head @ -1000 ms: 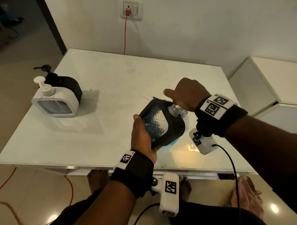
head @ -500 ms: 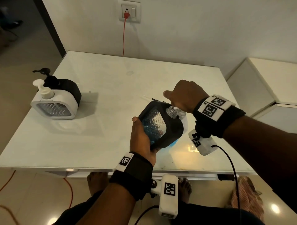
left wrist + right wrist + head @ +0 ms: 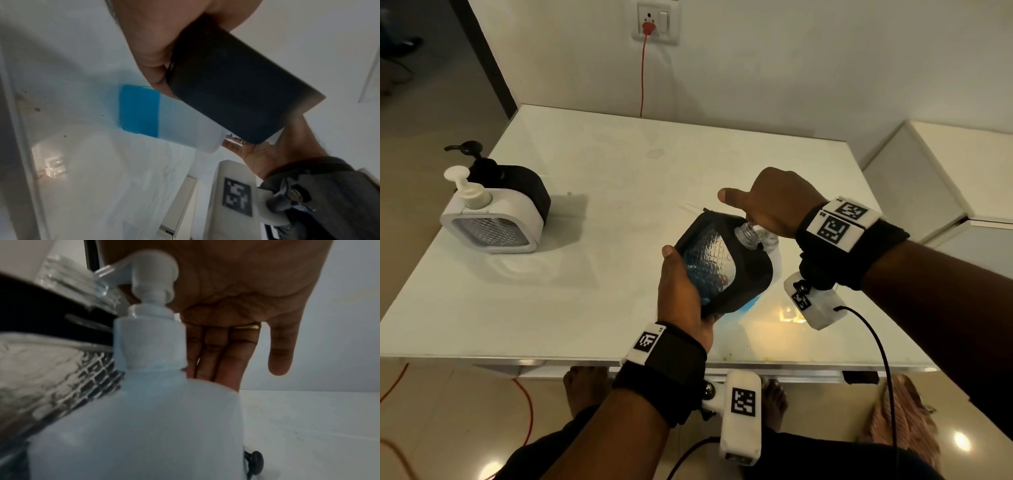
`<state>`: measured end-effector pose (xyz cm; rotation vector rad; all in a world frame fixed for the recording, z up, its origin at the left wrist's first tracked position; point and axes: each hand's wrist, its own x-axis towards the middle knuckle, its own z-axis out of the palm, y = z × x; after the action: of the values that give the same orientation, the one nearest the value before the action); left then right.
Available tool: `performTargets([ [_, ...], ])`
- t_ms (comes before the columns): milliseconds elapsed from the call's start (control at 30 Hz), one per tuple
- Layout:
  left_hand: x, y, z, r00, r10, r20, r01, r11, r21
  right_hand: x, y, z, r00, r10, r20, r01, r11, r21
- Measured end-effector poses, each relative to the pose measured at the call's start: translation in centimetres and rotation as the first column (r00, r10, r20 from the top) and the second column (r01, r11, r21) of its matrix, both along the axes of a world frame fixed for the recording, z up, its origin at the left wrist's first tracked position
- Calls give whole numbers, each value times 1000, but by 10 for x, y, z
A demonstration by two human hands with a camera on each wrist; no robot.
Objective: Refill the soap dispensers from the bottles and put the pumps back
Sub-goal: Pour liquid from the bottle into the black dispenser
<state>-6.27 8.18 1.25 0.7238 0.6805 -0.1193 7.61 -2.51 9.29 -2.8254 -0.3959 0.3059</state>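
Observation:
My left hand [image 3: 681, 291] grips a black dispenser [image 3: 722, 270] with a ribbed clear front, tilted with its open clear neck [image 3: 746, 234] up against the spout of a white refill bottle [image 3: 777, 260]. In the left wrist view the white refill bottle [image 3: 144, 112] has blue soap at its bottom, and the black dispenser [image 3: 236, 97] is in front of it. My right hand [image 3: 246, 305] lies palm-down on the white pump head [image 3: 152, 272], fingers straight behind the bottle. A black pump [image 3: 254, 462] lies on the table behind.
At the table's left edge stand a white dispenser [image 3: 489, 222] and a black dispenser [image 3: 524, 192] behind it, both with pumps on. A red cable [image 3: 642, 78] hangs from the wall socket. A white cabinet [image 3: 928, 178] stands to the right. The table's front edge [image 3: 517, 359] is near me.
Both hands, the tilted dispenser and the refill bottle keep almost the same pose; only the head camera's view has shifted a little.

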Motion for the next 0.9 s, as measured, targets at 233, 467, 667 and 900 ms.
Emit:
performTargets([
  [233,0,1,-2,1000,-13,-1,13,1000,2,5,-1,-6,999,-7,-49,10,998,70],
  [467,2,0,-3,1000,-2,-2,2,1000,-9,5,0,-3,999,6,-45,-4,999,45],
  [667,1,0,-4,1000,0,-7,-1,1000,-7,1,-1,-2,999,-33,23,33,999,0],
  [900,1,1,-6,1000,12,2,-12,1000,-2,5,0,-1,997,11,-71,-7,998,56],
])
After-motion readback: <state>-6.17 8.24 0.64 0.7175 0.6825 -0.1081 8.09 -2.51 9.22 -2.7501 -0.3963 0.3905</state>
